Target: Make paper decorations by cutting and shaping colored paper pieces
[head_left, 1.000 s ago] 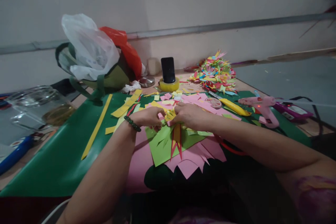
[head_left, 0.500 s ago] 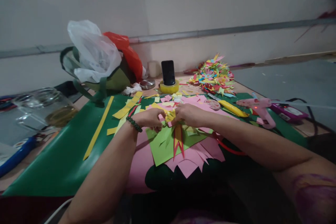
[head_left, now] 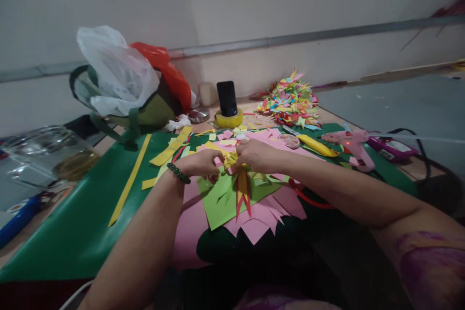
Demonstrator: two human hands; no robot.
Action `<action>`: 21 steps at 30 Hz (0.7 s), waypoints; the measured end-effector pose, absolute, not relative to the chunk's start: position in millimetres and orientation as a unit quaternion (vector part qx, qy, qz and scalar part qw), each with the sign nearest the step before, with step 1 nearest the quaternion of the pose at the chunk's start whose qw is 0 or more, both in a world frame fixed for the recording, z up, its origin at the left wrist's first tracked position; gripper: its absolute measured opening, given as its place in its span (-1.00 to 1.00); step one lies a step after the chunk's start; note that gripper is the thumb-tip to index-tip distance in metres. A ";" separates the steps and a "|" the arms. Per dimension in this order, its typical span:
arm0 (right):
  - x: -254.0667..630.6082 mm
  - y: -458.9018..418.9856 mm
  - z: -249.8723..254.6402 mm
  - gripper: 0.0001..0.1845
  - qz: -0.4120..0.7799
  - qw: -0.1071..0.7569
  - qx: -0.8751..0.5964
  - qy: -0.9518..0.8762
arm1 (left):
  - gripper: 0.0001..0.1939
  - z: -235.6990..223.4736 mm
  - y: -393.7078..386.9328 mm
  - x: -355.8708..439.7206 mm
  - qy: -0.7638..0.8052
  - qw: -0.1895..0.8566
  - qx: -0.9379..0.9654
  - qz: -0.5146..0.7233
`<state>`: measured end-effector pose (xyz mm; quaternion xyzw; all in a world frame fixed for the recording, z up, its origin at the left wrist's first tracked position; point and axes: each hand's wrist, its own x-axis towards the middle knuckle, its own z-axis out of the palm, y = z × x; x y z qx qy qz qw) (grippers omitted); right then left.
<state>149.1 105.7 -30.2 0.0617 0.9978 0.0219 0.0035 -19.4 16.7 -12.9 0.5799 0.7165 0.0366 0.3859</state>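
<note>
Yellow paper piece (head_left: 231, 159) sits between both hands, apparently for steadiness: your right hand (head_left: 257, 156) pinches it; your left hand's (head_left: 204, 162) fingers curl beside it, grip undeterminable.

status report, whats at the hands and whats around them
Right hand gripping yellow paper piece; left hand at its other side, grip unclear. Red-and-yellow tails extend below, over green sheet. Yellow cutter beyond right forearm.

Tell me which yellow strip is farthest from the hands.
The long, narrow yellow strip, farthest left on the green sheet; the other yellow pieces lie nearer the left hand.
</note>
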 end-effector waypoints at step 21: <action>148.9 115.0 -33.6 -0.58 -0.279 -0.305 0.178 0.893 | -0.40 -38.4 34.8 -8.0 0.565 0.439 0.545 0.437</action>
